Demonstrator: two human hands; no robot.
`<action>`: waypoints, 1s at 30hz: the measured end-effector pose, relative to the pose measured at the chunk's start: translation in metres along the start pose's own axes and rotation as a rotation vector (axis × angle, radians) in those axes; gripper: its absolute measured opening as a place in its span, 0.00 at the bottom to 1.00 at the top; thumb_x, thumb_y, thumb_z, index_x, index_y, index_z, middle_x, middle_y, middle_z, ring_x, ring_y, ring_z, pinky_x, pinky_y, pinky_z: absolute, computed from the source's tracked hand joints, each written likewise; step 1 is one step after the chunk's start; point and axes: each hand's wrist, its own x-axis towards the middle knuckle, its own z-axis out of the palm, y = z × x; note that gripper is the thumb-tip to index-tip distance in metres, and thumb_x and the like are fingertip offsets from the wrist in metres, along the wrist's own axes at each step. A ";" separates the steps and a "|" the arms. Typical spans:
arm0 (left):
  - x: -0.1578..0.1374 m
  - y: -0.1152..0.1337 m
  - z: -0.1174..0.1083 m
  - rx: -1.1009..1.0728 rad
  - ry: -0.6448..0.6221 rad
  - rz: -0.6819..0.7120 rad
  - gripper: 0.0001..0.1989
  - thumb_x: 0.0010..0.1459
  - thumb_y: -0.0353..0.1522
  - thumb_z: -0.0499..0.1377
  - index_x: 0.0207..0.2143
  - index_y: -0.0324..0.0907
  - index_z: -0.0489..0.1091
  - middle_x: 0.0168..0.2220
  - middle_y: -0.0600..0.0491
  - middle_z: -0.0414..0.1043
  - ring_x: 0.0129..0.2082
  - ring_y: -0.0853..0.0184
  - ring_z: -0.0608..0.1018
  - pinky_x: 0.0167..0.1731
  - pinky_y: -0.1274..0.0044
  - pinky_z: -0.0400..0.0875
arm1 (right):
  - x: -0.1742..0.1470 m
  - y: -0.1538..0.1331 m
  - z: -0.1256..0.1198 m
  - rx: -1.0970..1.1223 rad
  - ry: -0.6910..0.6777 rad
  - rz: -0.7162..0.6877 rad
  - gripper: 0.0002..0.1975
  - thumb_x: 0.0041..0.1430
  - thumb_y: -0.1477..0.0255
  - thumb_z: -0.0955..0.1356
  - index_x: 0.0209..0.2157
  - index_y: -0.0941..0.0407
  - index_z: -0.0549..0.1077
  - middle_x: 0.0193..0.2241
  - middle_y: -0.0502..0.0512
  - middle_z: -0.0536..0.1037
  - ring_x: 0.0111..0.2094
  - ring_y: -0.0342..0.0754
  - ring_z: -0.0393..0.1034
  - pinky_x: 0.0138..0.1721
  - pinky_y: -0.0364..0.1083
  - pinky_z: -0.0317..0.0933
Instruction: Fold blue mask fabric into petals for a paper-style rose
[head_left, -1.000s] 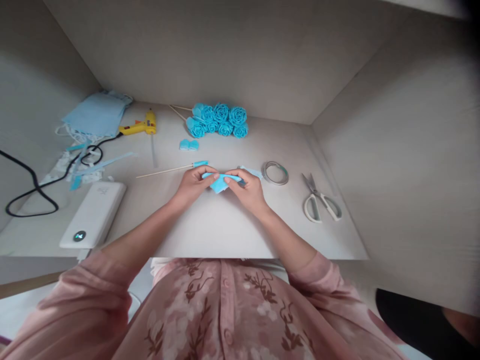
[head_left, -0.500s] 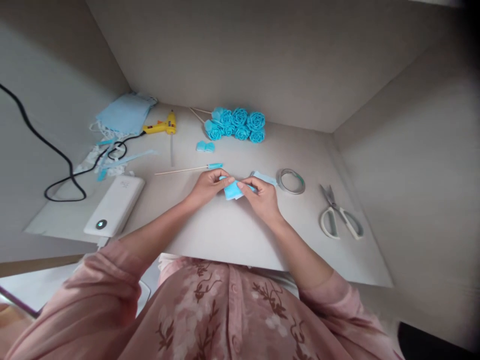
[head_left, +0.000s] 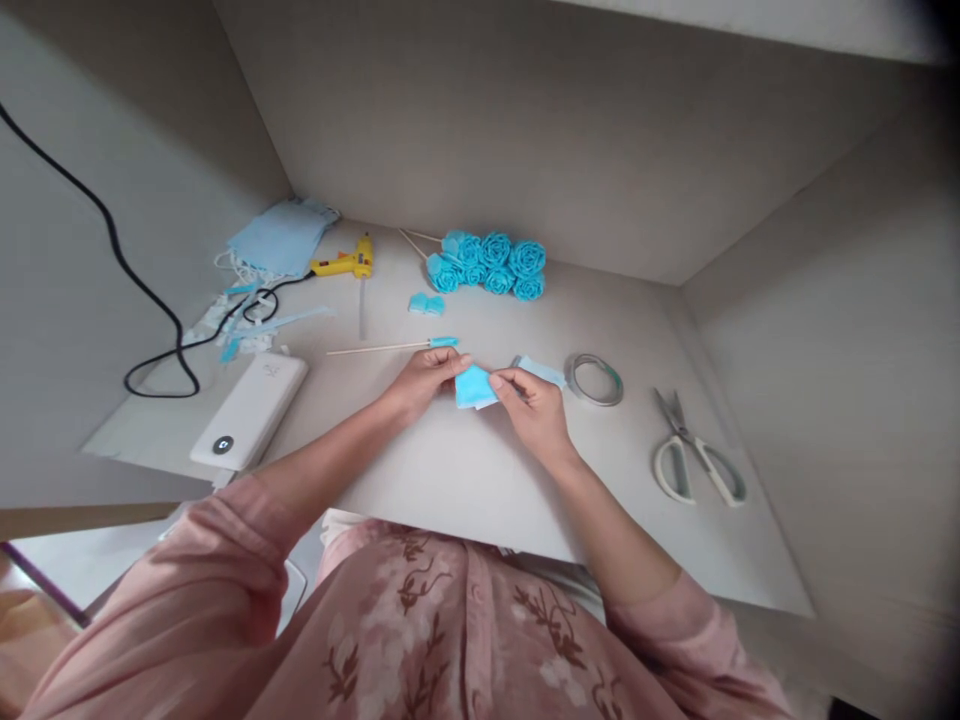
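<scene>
1. Left fingers (head_left: 453, 368) pinch the upper left corner of a blue piece (head_left: 474, 388), held over the worktop (head_left: 450, 475)
2. Right fingers (head_left: 504, 388) grip its right side
3. Just beyond the left hand lies a blue-tipped stick (head_left: 379, 349)
4. A silver ring (head_left: 600, 401), then white-handled scissors (head_left: 679, 433), lie rightward
5. Farther back sit blue flowers (head_left: 496, 264), a yellow glue gun (head_left: 351, 263) to their left

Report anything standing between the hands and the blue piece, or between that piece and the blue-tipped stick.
Nothing visible separates the left hand or right hand from the blue piece: both pinch it. Between the piece and the blue-tipped stick, only the left hand's fingers show, just below the stick's tip.
</scene>
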 end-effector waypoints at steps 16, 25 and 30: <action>-0.003 -0.003 -0.001 0.046 -0.055 -0.061 0.16 0.47 0.41 0.70 0.25 0.38 0.72 0.25 0.55 0.73 0.26 0.71 0.72 0.33 0.76 0.65 | -0.002 -0.003 -0.001 0.009 0.072 0.053 0.14 0.61 0.60 0.68 0.46 0.51 0.77 0.21 0.46 0.75 0.25 0.45 0.70 0.30 0.45 0.64; 0.002 0.006 -0.004 -0.113 0.084 -0.089 0.17 0.43 0.39 0.72 0.28 0.37 0.71 0.26 0.54 0.71 0.26 0.71 0.72 0.25 0.78 0.64 | 0.004 -0.002 -0.007 0.144 0.131 0.033 0.17 0.61 0.58 0.68 0.47 0.52 0.75 0.40 0.56 0.81 0.42 0.48 0.76 0.38 0.45 0.68; 0.001 0.004 -0.003 -0.081 0.048 -0.088 0.18 0.42 0.40 0.72 0.27 0.37 0.71 0.25 0.54 0.71 0.26 0.71 0.71 0.27 0.78 0.65 | 0.004 0.001 -0.009 0.166 0.051 0.010 0.21 0.62 0.55 0.66 0.53 0.51 0.72 0.48 0.57 0.80 0.50 0.50 0.73 0.43 0.47 0.69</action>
